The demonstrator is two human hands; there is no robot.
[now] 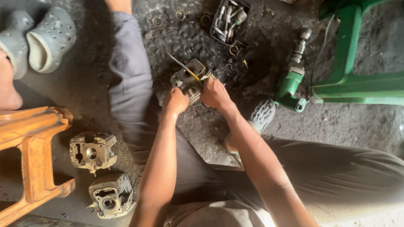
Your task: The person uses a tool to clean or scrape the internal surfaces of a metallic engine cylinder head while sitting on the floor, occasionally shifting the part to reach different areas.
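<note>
A finned metal engine cylinder block (188,77) is held up off the dirty ground between my legs. My left hand (175,101) grips its lower left side. My right hand (215,93) is closed on a thin flat blade with a yellow streak (184,66). The blade lies across the block's top face, its tip pointing up and left. My fingers hide the block's lower fins.
Two more cylinder parts (92,151) (110,196) lie at lower left beside an orange stool (31,143). A black tray of tools (229,19) and loose rings (180,14) lie ahead. A green power tool (290,82), green stool (357,50) and grey clogs (38,38) surround me.
</note>
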